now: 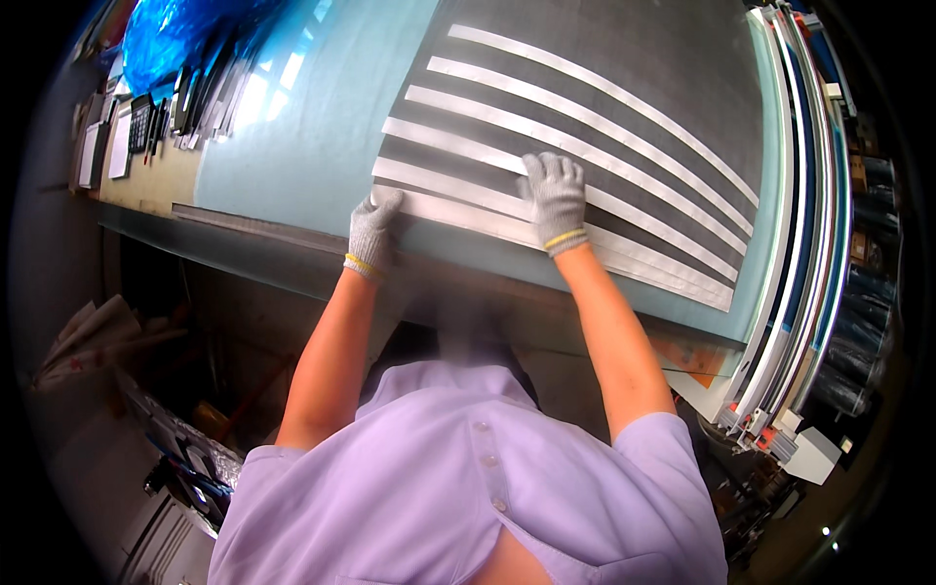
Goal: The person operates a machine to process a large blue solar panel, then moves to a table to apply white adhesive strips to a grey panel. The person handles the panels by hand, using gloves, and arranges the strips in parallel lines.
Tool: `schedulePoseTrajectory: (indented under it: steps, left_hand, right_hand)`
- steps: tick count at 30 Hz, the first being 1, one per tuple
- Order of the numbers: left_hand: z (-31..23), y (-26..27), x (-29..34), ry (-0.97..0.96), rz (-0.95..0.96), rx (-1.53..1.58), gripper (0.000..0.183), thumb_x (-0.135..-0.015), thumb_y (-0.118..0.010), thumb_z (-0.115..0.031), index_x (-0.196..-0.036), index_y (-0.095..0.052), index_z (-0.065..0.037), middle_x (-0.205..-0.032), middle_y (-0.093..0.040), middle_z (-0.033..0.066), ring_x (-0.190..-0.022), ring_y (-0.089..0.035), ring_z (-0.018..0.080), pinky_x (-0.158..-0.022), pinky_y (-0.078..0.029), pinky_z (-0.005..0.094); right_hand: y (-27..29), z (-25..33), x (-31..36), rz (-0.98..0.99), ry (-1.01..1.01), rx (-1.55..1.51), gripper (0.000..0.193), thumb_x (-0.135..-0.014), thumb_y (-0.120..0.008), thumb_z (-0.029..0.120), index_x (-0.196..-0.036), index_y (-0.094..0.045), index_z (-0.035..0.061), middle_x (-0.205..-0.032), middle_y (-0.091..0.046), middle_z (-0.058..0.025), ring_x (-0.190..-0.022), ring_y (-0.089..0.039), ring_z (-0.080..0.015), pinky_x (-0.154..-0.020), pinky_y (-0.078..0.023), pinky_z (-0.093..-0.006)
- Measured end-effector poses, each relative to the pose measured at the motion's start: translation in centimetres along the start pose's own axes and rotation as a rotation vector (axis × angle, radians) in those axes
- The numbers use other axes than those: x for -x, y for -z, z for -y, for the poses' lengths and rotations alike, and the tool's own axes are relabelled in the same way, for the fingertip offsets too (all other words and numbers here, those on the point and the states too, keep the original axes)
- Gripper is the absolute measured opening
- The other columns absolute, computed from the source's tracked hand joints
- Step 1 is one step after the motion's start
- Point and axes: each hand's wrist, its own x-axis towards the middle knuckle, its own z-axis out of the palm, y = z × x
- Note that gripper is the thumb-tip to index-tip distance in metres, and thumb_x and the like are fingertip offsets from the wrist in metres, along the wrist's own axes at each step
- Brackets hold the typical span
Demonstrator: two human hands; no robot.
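A dark grey, thin-looking sheet with several white bands (604,127) lies spread over the pale blue-green table top (302,146). My left hand (372,229), in a grey knit glove with a yellow cuff line, is at the sheet's near left corner. Its fingers are closed on the edge by the lowest white bands, with the fingertips partly hidden. In a matching glove, my right hand (556,200) rests palm down across the middle of the bands, fingers stretched forward and slightly apart. Nothing is held in the right hand.
At the far left are a blue plastic bag (175,44), a calculator (141,119) and several pens and strip tools (200,97). Long pale rails (795,214) run along the right side. Wrapped rolls (858,322) are stacked beyond them. The table's front edge (283,232) lies close to me.
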Motion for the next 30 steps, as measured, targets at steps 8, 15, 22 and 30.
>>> schedulePoseTrajectory:
  steps: [8,15,22,30]
  left_hand:
    - [-0.2,0.1,0.2,-0.023,0.132,0.038,0.036,-0.091,-0.064,-0.007,-0.125,-0.055,0.001,-0.118,-0.064,0.0126,-0.111,-0.062,0.0269,-0.103,-0.048,0.0434]
    - [0.2,0.7,0.0,0.020,0.126,-0.181,0.049,-0.089,-0.068,-0.011,-0.133,-0.048,-0.002,-0.124,-0.061,0.0119,-0.114,-0.061,0.0246,-0.101,-0.049,0.0418]
    - [2.1,-1.5,-0.8,0.065,0.251,0.128,0.057,-0.090,-0.066,-0.011,-0.140,-0.041,-0.005,-0.135,-0.054,0.0100,-0.122,-0.054,0.0285,-0.107,-0.043,0.0392]
    - [2.1,-0.5,-0.1,0.191,0.041,-0.229,0.066,-0.086,-0.072,-0.034,-0.142,-0.039,-0.028,-0.133,-0.055,0.0035,-0.118,-0.058,0.0248,-0.077,-0.040,0.0776]
  right_hand:
    - [-0.6,3.5,2.4,-0.032,-0.019,-0.244,0.068,-0.078,-0.070,0.053,-0.128,-0.055,0.0089,-0.131,-0.051,-0.0150,-0.125,-0.045,-0.0359,-0.106,-0.031,-0.0524]
    - [0.2,4.6,2.4,-0.082,-0.124,-0.410,0.069,-0.074,-0.075,0.049,-0.126,-0.057,0.0079,-0.131,-0.053,-0.0163,-0.124,-0.047,-0.0350,-0.106,-0.032,-0.0492]
    - [1.1,9.2,-1.7,-0.094,-0.176,-0.468,0.067,-0.069,-0.081,0.042,-0.123,-0.057,0.0097,-0.127,-0.053,-0.0144,-0.122,-0.046,-0.0352,-0.104,-0.034,-0.0493]
    - [0.8,5.2,2.0,-0.031,-0.103,0.039,0.050,-0.085,-0.054,0.014,-0.135,-0.052,0.0127,-0.134,-0.053,-0.0120,-0.128,-0.046,-0.0333,-0.110,-0.032,-0.0516]
